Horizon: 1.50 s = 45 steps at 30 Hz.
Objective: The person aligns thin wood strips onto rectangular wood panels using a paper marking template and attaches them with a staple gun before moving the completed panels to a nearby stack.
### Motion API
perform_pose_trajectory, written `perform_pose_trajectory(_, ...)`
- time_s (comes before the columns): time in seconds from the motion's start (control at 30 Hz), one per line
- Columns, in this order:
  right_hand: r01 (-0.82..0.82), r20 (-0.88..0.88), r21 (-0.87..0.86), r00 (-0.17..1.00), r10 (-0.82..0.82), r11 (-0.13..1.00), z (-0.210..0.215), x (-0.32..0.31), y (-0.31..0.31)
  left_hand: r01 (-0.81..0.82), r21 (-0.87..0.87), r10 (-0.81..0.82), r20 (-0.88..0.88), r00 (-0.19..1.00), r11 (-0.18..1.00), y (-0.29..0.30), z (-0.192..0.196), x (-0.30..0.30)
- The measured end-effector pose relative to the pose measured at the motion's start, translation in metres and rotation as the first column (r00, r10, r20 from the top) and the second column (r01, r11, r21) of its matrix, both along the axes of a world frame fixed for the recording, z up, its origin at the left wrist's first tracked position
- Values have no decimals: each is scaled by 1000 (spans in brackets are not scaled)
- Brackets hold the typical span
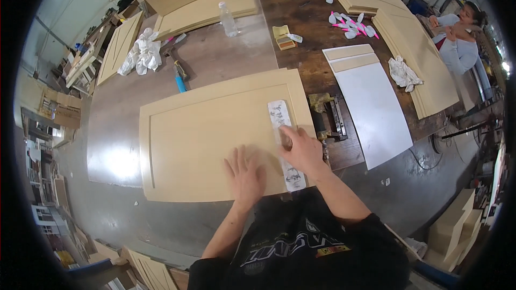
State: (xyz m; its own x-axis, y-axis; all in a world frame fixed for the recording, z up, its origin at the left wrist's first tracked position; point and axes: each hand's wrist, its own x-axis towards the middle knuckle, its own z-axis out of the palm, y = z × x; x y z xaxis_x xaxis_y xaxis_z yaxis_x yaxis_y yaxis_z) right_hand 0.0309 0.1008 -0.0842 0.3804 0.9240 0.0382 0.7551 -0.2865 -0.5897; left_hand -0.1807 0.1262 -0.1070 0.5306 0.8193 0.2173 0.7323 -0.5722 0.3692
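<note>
Here the right hand [301, 150] presses down on a long strip of sandpaper [285, 145], white with dark printed marks, lying on a tan recessed cabinet door panel [204, 134]. The strip sits on the panel's right-hand frame rail, its long axis running near to far from the person and leaning slightly left at the far end. The near end pokes out below the hand toward the panel's near edge; the far end stops short of the far rail. The fingers are curled over the strip and bear on it from above, a narrow, closed hold. The left hand [244, 174] lies flat on the sunken centre field of the panel, fingers spread wide, palm down, gripping nothing, just beside the right hand.

The panel lies on a grey workbench [113, 145], long axis left to right. Just to its right lies a dark metal tool [329, 118], and beyond that a white board [373, 110]. Farther back are a clear bottle [227, 19], a crumpled white rag [142, 51] and a blue-handled hammer [180, 75]. Another person [457, 37] sits at the far right.
</note>
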Motion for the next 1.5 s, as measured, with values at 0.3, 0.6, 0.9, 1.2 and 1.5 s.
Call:
perform_pose_trajectory(0.3, 26, 278, 55, 960, -41, 998, -25, 33, 50, -44, -21, 44, 24, 999, 999, 1, -2, 0)
perform_pose_trajectory(0.6, 18, 307, 142, 950, -61, 990, -42, 226, 75, -205, -41, 202, -66, 977, 978, -3, 5, 11)
perform_pose_trajectory(0.9, -71, 474, -252, 860, 188, 965, -82, 392, 131, -287, -5, 284, -150, 947, 958, 0, 2, 30)
perform_pose_trajectory(1.2, -244, 378, -487, 807, 454, 839, -68, 403, 77, -302, 14, 302, -121, 946, 953, -3, 8, 33)
perform_pose_trajectory(1.5, 34, 195, -112, 981, -11, 993, -61, 377, -60, -243, 106, 248, -39, 968, 964, -6, 7, 22)
